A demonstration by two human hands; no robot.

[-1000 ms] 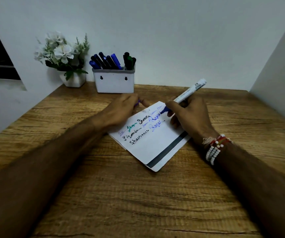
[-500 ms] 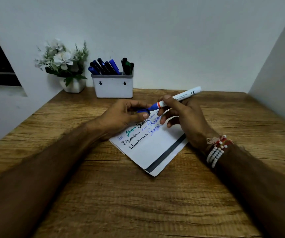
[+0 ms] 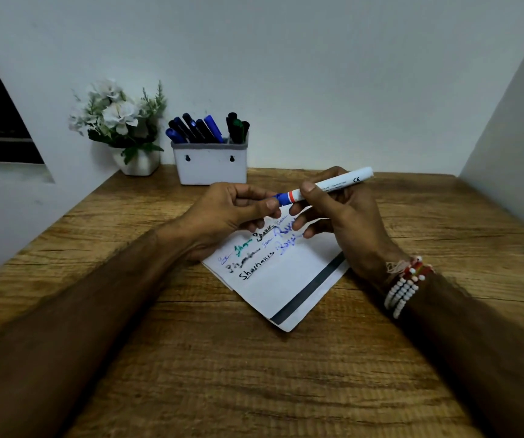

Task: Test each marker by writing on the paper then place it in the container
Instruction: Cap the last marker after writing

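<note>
1. The right hand [image 3: 342,216] grips the white barrel of the marker [image 3: 333,184]. The left hand [image 3: 222,213] pinches its blue cap end [image 3: 281,197]. The marker bridges the two hands and is held level in the air above the paper [image 3: 286,279].
2. Risk: I cannot tell whether the cap is fully seated. If it is not pressed home, the tip may dry out or smear other markers in the container [image 3: 210,169].
3. Risk: the right hand's lower fingers hover just over the fresh blue writing, so a brush against it could smudge the ink.
4. Risk: the container, beyond the left hand, looks crowded. Pushing one more marker in could tip it or knock out a neighbour.
5. Risk: neither hand rests on the paper, so a nudge from a wrist could slide it.
6. Count: one marker in hand, and one container with two compartments. About five markers stand in its left compartment and about three in its right.
7. Count: one written sheet lies under the hands, with a second edge showing beneath it. One flower pot [image 3: 140,162] stands beyond and to the left of the left hand.
</note>
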